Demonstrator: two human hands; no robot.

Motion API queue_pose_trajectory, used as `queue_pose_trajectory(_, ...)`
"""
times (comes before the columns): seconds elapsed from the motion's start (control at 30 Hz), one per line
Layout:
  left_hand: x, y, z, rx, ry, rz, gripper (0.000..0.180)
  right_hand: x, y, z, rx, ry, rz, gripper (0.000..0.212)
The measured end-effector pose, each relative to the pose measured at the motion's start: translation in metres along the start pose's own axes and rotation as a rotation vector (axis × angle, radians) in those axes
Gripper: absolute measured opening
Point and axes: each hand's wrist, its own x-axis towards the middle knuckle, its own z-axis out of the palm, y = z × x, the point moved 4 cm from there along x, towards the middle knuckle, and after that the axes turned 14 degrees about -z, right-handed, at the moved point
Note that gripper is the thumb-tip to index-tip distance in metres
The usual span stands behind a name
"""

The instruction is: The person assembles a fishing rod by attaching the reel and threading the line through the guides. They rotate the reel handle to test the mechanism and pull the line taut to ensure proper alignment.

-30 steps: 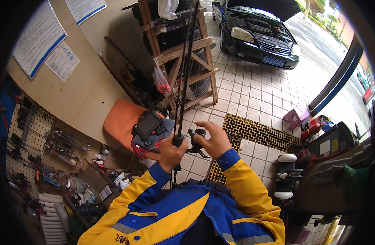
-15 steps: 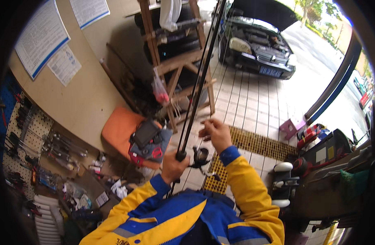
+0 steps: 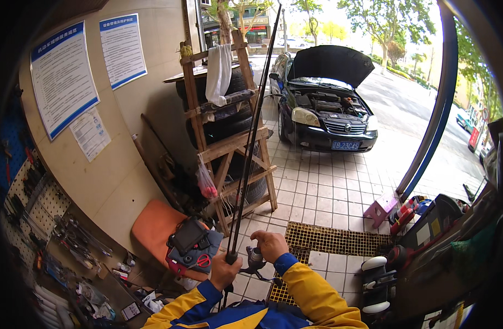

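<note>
My left hand (image 3: 224, 272) is wrapped round the grip of a black fishing rod (image 3: 252, 148), which points up and away past the wooden rack. A dark line or second thin shaft runs close alongside the rod. The spinning reel (image 3: 255, 256) hangs on the rod's right side, its crank toward me. At the top of the reel is my right hand (image 3: 270, 246), with its fingers curled and the fingertips by the spool. Whatever thin thing those fingers may pinch is too small to see.
An orange chair (image 3: 152, 222) holds a dark pouch and red-handled scissors (image 3: 203, 260). Beyond stands a wooden rack (image 3: 229, 145) with tyres. A black car (image 3: 331, 118) has its hood raised. Yellow floor grating (image 3: 339, 239) lies ahead; a pink stool (image 3: 381, 208) is at right.
My view has tilted up, showing more of the car and street. My right hand has come down from above to the reel. My left hand keeps its hold on the rod.
</note>
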Motion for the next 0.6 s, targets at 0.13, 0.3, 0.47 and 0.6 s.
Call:
queue_pose_trajectory(0.13, 0.002, 0.009, -0.001, -0.003, -0.007, 0.015, 0.023, -0.003, 0.002, -0.001, 0.138, 0.089, 0.072, 0.023)
queue_pose_trajectory(0.3, 0.006, 0.008, -0.005, -0.004, 0.047, 0.014, 0.021, -0.041, -0.013, -0.007, 0.042, 0.354, 0.089, 0.052)
queue_pose_trajectory(0.47, 0.009, 0.001, -0.008, 0.061, 0.081, -0.016, 0.016, -0.098, -0.032, 0.023, -0.286, -0.268, 0.109, 0.043)
queue_pose_trajectory(0.6, 0.011, 0.003, -0.001, 0.107, 0.102, 0.037, 0.017, -0.105, -0.023, 0.042, -0.327, -0.101, 0.097, 0.035)
